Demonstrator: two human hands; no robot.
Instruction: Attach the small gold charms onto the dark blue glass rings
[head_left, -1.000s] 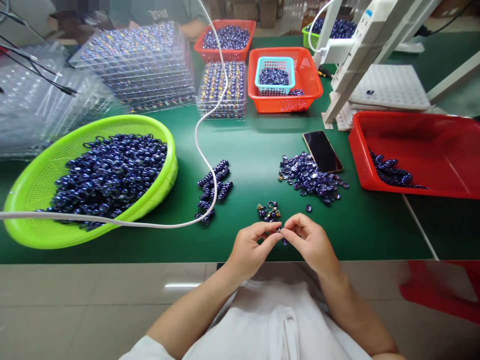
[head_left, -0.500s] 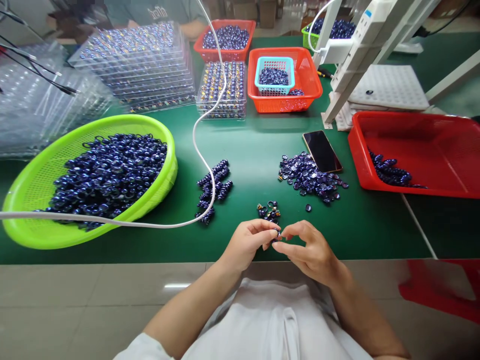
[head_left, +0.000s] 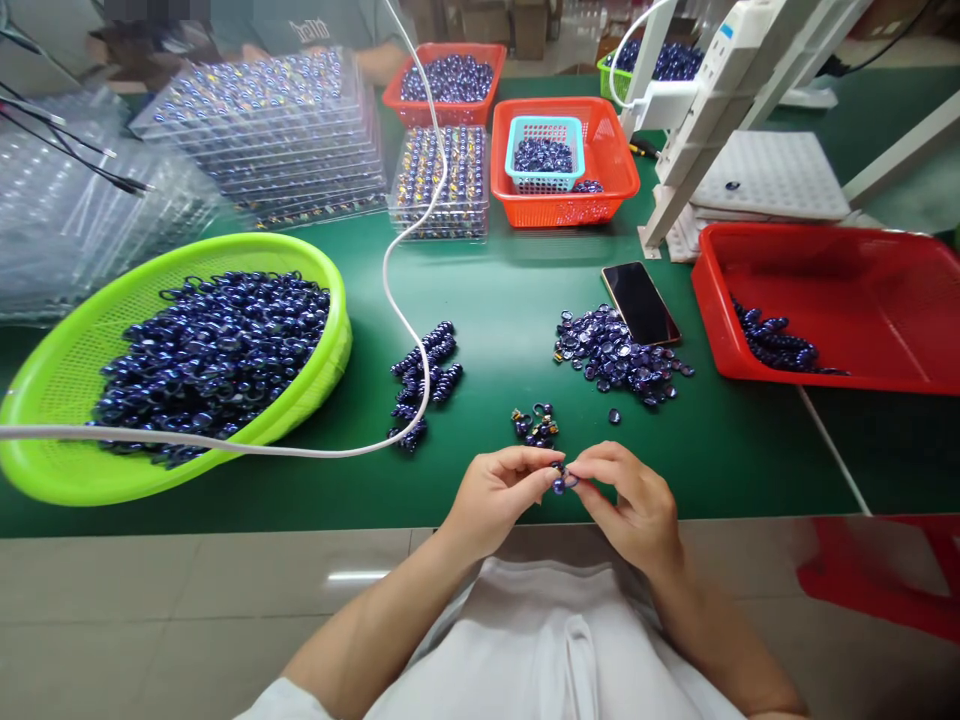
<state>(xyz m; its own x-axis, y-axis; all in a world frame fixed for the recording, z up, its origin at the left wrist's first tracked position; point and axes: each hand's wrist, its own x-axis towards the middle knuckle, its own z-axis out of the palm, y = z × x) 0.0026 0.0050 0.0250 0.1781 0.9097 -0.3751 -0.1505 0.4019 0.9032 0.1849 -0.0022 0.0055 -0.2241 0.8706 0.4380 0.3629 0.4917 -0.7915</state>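
My left hand and my right hand meet over the near edge of the green table, fingertips pinched together on one small dark blue ring piece. Just beyond the fingers lies a small cluster of ring pieces. A loose pile of flat blue stones lies further back on the right. Short stacked rows of blue pieces lie to the left of it.
A lime green basket heaped with blue pieces sits at the left, with a white cable looping across the table. A phone, a red bin, orange baskets and stacked clear trays stand behind. Another person sits across the table.
Both hands stayed at the table's near edge, working the small piece. The right hand's fingers shifted round it and the piece now shows between the fingertips.
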